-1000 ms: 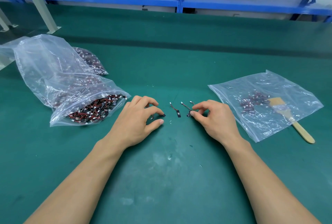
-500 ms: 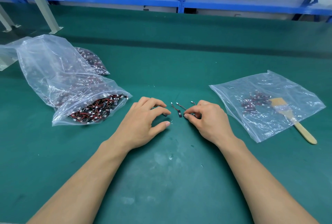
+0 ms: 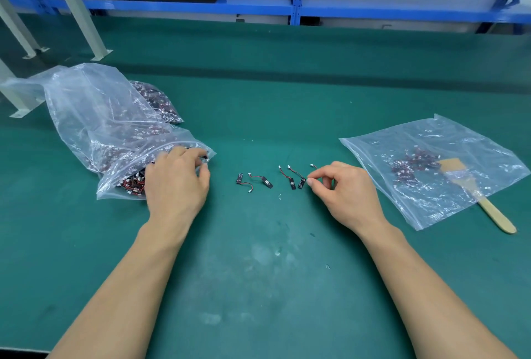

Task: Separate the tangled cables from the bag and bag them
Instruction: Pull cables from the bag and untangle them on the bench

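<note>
Cables (image 3: 267, 183), four of them, are laid out singly in a loose row on the green mat (image 3: 273, 286), between the two hands. Each is a short red-and-black lead with a black tab at one end and a white plug at the other.

- The leftmost cable (image 3: 240, 178) has its tab at the far left, and its lead runs to the near right.
- On the second cable (image 3: 267, 183) the tab is at the near right, with the plug pointing far and left.
- The third cable (image 3: 292, 184) and the fourth cable (image 3: 301, 183) lie almost parallel and just beside each other. Their tabs are near and their leads slant away to the far left.
- Only the plug end of a fifth cable (image 3: 312, 166) is seen, its lead passing behind the forefinger of the right hand.

The right hand (image 3: 344, 194) is curled, with thumb and forefinger tips brought together against the right edge of the fourth cable's tab. Whether anything is actually pinched cannot be told.

The left hand (image 3: 175, 186) is placed at the open mouth of the full bag (image 3: 86, 117), which lies at the left and is packed with tangled cables. Its fingers are bent and motion-blurred, so a grasp cannot be made out.

At the right a flat bag (image 3: 448, 140) holds a small cluster of sorted cables (image 3: 413, 164). The head of a wooden brush (image 3: 488, 209) is seen through the plastic, with its handle pointing to the near right.
</note>
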The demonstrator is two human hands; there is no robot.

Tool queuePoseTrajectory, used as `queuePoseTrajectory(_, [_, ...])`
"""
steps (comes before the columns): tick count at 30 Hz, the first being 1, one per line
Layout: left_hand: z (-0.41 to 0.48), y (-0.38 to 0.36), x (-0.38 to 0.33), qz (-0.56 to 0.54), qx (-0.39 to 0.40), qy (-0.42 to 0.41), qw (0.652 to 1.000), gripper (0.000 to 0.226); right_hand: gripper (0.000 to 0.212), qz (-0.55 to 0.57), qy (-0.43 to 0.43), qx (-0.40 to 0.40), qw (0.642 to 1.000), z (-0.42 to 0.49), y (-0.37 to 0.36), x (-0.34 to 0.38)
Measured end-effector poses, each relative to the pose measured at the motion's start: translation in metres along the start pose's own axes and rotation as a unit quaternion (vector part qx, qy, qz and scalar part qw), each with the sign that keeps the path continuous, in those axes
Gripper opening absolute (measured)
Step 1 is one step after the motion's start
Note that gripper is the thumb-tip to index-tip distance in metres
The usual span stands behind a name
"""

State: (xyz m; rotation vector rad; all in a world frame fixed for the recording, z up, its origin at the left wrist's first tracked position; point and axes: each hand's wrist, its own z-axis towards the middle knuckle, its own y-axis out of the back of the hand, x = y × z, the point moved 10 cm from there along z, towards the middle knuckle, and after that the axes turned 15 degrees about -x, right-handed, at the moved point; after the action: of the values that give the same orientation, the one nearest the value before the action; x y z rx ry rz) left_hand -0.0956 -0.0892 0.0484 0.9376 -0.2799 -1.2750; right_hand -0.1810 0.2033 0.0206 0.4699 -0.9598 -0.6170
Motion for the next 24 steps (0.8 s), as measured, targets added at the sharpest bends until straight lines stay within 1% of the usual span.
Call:
queuePoseTrajectory(3, [0.001,-0.005,-0.003,0.009,-0.001,-0.018,1.0,0.031,0.011,0.005,-0.002,-0.001,1.0,0.0,0.0,0.0])
queuePoseTrajectory(9, [0.008,-0.015,-0.002,0.028,0.03,-0.035,0.999,0.025,0.01,0.013,-0.003,-0.006,1.0,0.001,0.002,-0.002])
queuePoseTrajectory(15, [0.013,-0.006,0.003,-0.011,-0.011,-0.019,1.0,0.014,0.008,0.02,-0.01,-0.007,1.0,0.002,0.001,-0.005])
queuePoseTrajectory(19, [0.013,-0.005,0.003,0.002,-0.027,-0.023,0.999,0.024,0.009,0.032,-0.017,-0.013,0.999,0.002,0.002,-0.006])
queuePoseTrajectory(22, [0.013,-0.009,0.004,0.012,-0.015,-0.023,1.0,0.033,0.011,0.045,-0.026,-0.022,0.998,0.003,0.003,-0.008])
queuePoseTrajectory(24, [0.013,-0.01,0.006,0.014,-0.013,-0.022,1.0,0.034,0.013,0.052,-0.03,-0.028,0.998,0.003,0.005,-0.009])
